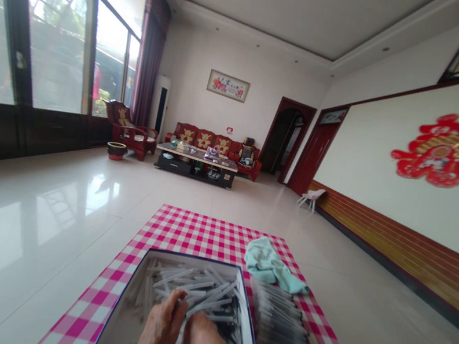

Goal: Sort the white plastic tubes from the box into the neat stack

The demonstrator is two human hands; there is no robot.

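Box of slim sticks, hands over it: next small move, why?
Probably lift one slim stick from the box toward the row of sticks on the right: those boxed lie criss-cross, those outside side by side, and the left hand and right hand are over the box. I can't tell whether either holds one.

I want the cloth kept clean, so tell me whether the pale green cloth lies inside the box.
No, the pale green cloth lies on the checkered tablecloth, outside the box by its far right corner.
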